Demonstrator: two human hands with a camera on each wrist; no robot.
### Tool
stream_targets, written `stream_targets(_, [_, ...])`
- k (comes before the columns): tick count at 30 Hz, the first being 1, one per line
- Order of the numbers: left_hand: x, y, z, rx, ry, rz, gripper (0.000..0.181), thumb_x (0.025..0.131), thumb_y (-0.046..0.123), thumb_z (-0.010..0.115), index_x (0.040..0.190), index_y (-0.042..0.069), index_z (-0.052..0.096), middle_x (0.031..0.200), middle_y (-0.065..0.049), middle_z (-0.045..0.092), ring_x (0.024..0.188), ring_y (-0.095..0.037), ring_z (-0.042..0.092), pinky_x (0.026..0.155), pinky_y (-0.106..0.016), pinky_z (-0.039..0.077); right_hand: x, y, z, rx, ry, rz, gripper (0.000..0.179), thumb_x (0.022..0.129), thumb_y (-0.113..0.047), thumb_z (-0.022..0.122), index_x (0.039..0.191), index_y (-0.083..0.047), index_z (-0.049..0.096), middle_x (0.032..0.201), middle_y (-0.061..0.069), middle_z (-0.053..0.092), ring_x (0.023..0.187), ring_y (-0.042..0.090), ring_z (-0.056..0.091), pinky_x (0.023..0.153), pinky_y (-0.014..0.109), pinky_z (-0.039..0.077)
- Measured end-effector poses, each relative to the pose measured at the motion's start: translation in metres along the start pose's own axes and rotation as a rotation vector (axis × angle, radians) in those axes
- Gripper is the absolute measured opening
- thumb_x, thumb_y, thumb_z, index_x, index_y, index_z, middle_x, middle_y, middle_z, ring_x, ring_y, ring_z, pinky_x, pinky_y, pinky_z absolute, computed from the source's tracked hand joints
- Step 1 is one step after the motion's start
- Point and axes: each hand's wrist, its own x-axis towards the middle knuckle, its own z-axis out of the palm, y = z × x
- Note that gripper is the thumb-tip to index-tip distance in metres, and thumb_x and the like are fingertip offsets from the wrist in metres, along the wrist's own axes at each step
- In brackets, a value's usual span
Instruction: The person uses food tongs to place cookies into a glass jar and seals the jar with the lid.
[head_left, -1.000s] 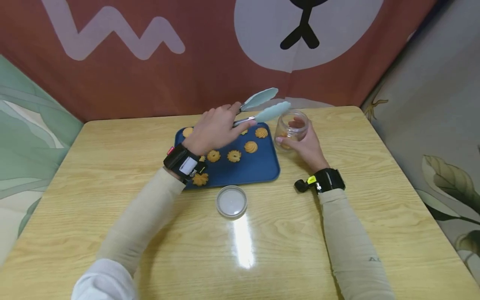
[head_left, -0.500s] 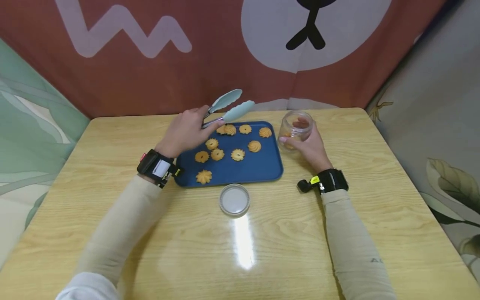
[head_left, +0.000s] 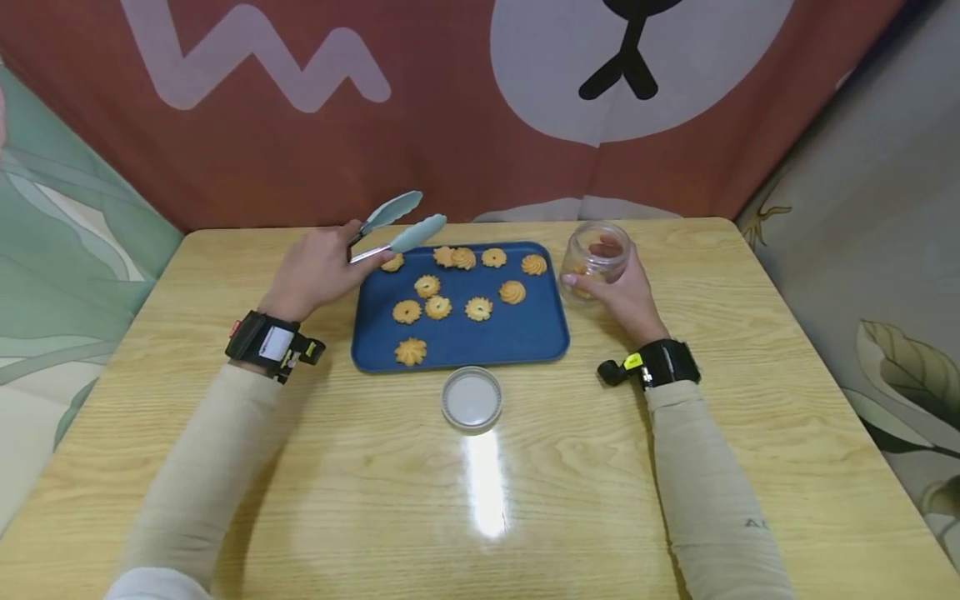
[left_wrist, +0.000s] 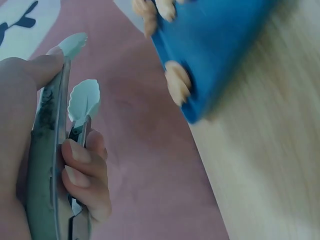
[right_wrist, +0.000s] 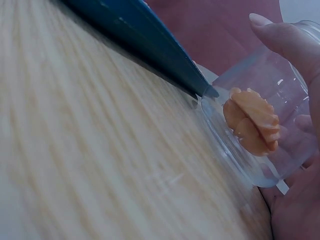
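Observation:
My left hand [head_left: 318, 268] grips metal tongs [left_wrist: 47, 165] with pale green scalloped tips, which stand apart with nothing between them. The tongs hover over the far left corner of a blue tray [head_left: 487, 346]. Several cookies lie on the tray, among them a star-shaped cookie [head_left: 410, 352] near its front edge and a swirled cookie [head_left: 512, 292] toward the right. Beside the tray's right edge, my right hand [head_left: 626, 292] holds a clear open-topped jar [head_left: 592, 250] upright on the table, thumb and fingers around it. Inside the jar, cookies [right_wrist: 252, 122] show through the wall in the right wrist view.
A round lid [head_left: 472, 400] lies on the wooden table [head_left: 360, 492] just in front of the tray. Behind the table's far edge hangs a reddish-brown printed cloth [head_left: 450, 133]. Patterned cloth [head_left: 885, 250] also stands along the right side.
My left hand has moved left with the tongs, from close to the jar to the tray's far left corner, uncovering more cookies. The right hand keeps holding the jar in place.

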Motion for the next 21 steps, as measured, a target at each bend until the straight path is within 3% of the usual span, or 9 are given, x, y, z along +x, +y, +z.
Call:
stream_targets(8, [-0.011, -0.016, 0.003, 0.04, -0.007, -0.027, 0.06, 0.083, 0.064, 0.055, 0.102, 0.007, 0.056, 0.052, -0.006, 0.042, 0.044, -0.022, 0.044, 0.039, -0.038, 0.032, 0.001, 0.001, -0.001, -0.023, 0.003, 0.006, 0.086, 0.07, -0.023, 0.084, 0.138, -0.012, 0.033, 0.133, 0.015, 0.046, 0.118, 0.019, 0.044, 0.103, 0.046, 0.03])
stream_targets(15, [-0.02, -0.022, 0.006, 0.062, -0.058, -0.047, 0.068, 0.083, 0.067, 0.051, 0.105, 0.003, 0.059, 0.057, -0.008, 0.047, 0.048, -0.023, 0.048, 0.041, -0.037, 0.036, 0.0, 0.001, 0.0, -0.02, 0.009, 0.0, 0.085, 0.069, -0.022, 0.085, 0.137, -0.012, 0.034, 0.133, 0.017, 0.046, 0.118, 0.018, 0.045, 0.102, 0.046, 0.031])
stream_targets(21, [-0.029, -0.026, 0.013, 0.059, -0.119, -0.081, 0.075, 0.081, 0.07, 0.05, 0.115, 0.003, 0.059, 0.056, -0.005, 0.042, 0.051, -0.023, 0.047, 0.044, -0.037, 0.035, 0.0, -0.001, 0.001, 0.009, 0.006, 0.002, 0.084, 0.069, -0.02, 0.085, 0.137, -0.014, 0.035, 0.133, 0.018, 0.045, 0.117, 0.019, 0.045, 0.103, 0.045, 0.03])
